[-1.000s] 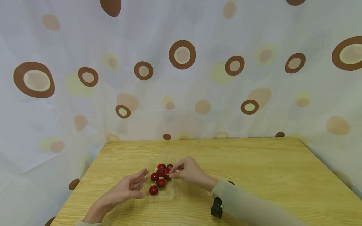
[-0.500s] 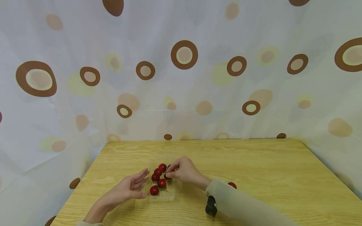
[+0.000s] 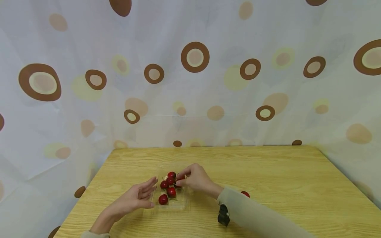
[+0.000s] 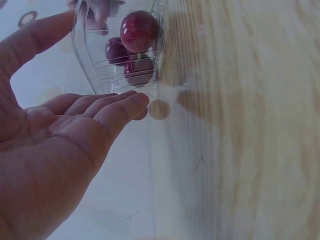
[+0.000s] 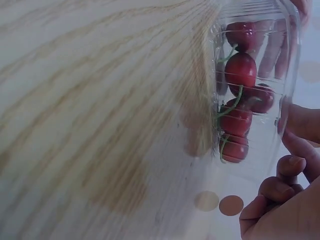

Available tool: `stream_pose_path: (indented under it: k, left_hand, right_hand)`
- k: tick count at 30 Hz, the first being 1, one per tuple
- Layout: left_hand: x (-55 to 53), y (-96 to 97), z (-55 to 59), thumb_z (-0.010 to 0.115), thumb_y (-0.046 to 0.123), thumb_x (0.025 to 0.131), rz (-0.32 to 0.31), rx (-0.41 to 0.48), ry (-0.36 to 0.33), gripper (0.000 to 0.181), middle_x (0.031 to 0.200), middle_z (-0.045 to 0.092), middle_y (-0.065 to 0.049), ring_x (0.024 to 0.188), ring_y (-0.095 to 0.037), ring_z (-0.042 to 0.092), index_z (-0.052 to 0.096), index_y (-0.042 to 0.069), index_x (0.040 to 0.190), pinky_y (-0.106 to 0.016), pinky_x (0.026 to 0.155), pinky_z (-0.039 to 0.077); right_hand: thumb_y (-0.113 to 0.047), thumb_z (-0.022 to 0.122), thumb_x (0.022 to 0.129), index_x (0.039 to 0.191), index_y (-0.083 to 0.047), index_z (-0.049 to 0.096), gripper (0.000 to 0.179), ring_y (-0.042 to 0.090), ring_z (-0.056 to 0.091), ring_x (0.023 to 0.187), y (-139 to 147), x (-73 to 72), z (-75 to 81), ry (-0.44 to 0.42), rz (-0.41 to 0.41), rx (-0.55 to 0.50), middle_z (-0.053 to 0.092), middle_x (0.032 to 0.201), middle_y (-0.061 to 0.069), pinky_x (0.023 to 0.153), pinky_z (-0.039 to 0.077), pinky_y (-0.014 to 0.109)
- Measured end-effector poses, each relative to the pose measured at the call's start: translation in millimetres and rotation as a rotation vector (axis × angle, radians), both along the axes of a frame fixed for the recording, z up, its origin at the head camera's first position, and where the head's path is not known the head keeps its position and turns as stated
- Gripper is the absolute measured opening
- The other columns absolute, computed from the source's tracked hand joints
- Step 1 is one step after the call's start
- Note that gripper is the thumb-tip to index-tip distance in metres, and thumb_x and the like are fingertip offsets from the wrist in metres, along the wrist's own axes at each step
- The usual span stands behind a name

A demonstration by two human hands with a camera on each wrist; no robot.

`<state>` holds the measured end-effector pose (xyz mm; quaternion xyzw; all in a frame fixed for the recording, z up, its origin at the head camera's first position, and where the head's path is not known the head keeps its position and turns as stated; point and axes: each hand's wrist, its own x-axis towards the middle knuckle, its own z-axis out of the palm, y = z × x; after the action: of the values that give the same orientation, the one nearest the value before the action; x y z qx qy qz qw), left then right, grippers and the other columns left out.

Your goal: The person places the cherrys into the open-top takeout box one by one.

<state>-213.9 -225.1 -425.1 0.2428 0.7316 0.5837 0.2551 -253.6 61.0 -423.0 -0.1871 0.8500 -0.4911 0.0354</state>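
Several dark red cherries (image 3: 163, 199) with green stems lie in a clear plastic box (image 3: 172, 207) in the head view. On the box's left, my left hand (image 3: 131, 199) holds its fingers straight, thumb apart, with the fingertips right at the wall. My right hand (image 3: 198, 180) reaches over the right rim, thumb and forefinger pinching the stem of one cherry (image 3: 170, 180) among the others. The right wrist view shows these fingertips at the rim, close to a cherry (image 5: 262, 98) that sits higher than the rest; its pinched end is partly hidden behind the plastic.
Another cherry (image 3: 245, 193) lies on the wooden table (image 3: 282, 178), partly hidden behind the right sleeve (image 3: 253, 211). A black strap device (image 3: 223, 215) hangs under that wrist. A patterned cloth (image 3: 223, 99) closes off the table's back and sides.
The cherry at my right fingertips has shifted left, then back right, among the others. My left hand stays beside the box. The loose cherry on the table shows more from behind the sleeve.
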Motion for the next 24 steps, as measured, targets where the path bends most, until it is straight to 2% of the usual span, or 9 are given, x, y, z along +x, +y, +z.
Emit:
stream_pose_path:
  k: [2, 6, 8, 13, 15, 20, 24]
  left_hand:
    - [-0.1, 0.2, 0.1, 0.068, 0.005, 0.102, 0.0, -0.002, 0.002, 0.091, 0.171, 0.003, -0.027, 0.155, -0.049, 0.011, 0.003, -0.006, 0.166, -0.053, 0.122, 0.025]
    - [-0.5, 0.7, 0.5, 0.068, 0.005, 0.102, 0.001, -0.003, -0.003, 0.092, 0.171, 0.003, -0.027, 0.155, -0.049, 0.011, 0.003, -0.006, 0.165, -0.053, 0.122, 0.025]
    - [-0.8, 1.2, 1.0, 0.068, 0.004, 0.102, 0.001, -0.003, -0.007, 0.092, 0.171, 0.002, -0.027, 0.155, -0.049, 0.011, 0.003, -0.006, 0.165, -0.054, 0.122, 0.024]
    - [-2.2, 1.4, 2.0, 0.068, 0.004, 0.102, 0.001, -0.004, -0.013, 0.091, 0.171, 0.002, -0.027, 0.155, -0.049, 0.011, 0.003, -0.006, 0.165, -0.055, 0.122, 0.023]
    - [-2.2, 1.1, 2.0, 0.067, 0.005, 0.102, 0.001, -0.007, -0.014, 0.091, 0.171, 0.002, -0.027, 0.155, -0.049, 0.011, 0.003, -0.006, 0.165, -0.056, 0.122, 0.023]
    - [-1.1, 1.4, 1.6, 0.067, 0.005, 0.102, 0.0, -0.007, -0.016, 0.091, 0.171, 0.002, -0.028, 0.155, -0.05, 0.01, 0.002, -0.007, 0.165, -0.057, 0.122, 0.023]
    - [-0.3, 1.2, 1.1, 0.067, 0.005, 0.103, -0.003, -0.007, -0.004, 0.091, 0.171, 0.002, -0.029, 0.154, -0.05, 0.01, 0.002, -0.008, 0.165, -0.058, 0.122, 0.023]
  right_hand:
    - [-0.013, 0.088, 0.088, 0.095, -0.009, 0.086, 0.008, 0.021, 0.063, 0.096, 6.1, 1.4, 0.7, 0.018, -0.005, -0.001, 0.076, 0.106, 0.0, 0.085, 0.054, 0.042]
    - [-0.014, 0.087, 0.089, 0.094, -0.009, 0.086, 0.008, 0.016, 0.054, 0.084, 22.3, 7.2, 6.9, 0.056, 0.006, -0.022, 0.075, 0.103, 0.0, 0.075, 0.046, 0.036]
    - [-0.014, 0.086, 0.09, 0.094, -0.009, 0.086, 0.007, 0.016, 0.042, 0.076, 32.2, 11.3, 9.7, 0.073, 0.017, -0.036, 0.073, 0.096, -0.001, 0.068, 0.036, 0.035]
    - [-0.017, 0.086, 0.091, 0.093, -0.011, 0.086, 0.007, 0.016, 0.034, 0.068, 58.8, 24.9, 12.0, 0.099, 0.016, -0.027, 0.053, 0.073, 0.0, 0.064, 0.03, 0.033]
    - [-0.018, 0.086, 0.091, 0.094, -0.01, 0.086, 0.008, 0.016, 0.033, 0.066, 70.1, 31.1, 12.9, 0.096, 0.016, -0.026, 0.046, 0.069, 0.0, 0.063, 0.029, 0.032]
    - [-0.016, 0.084, 0.092, 0.099, -0.005, 0.084, 0.013, 0.015, 0.029, 0.064, 100.7, 47.1, 16.1, 0.063, 0.016, -0.062, 0.038, 0.068, 0.0, 0.062, 0.028, 0.032]
    - [-0.016, 0.084, 0.092, 0.101, -0.002, 0.083, 0.016, 0.014, 0.029, 0.062, 122.6, 57.7, 13.0, 0.024, -0.016, -0.062, 0.036, 0.067, -0.001, 0.059, 0.029, 0.031]
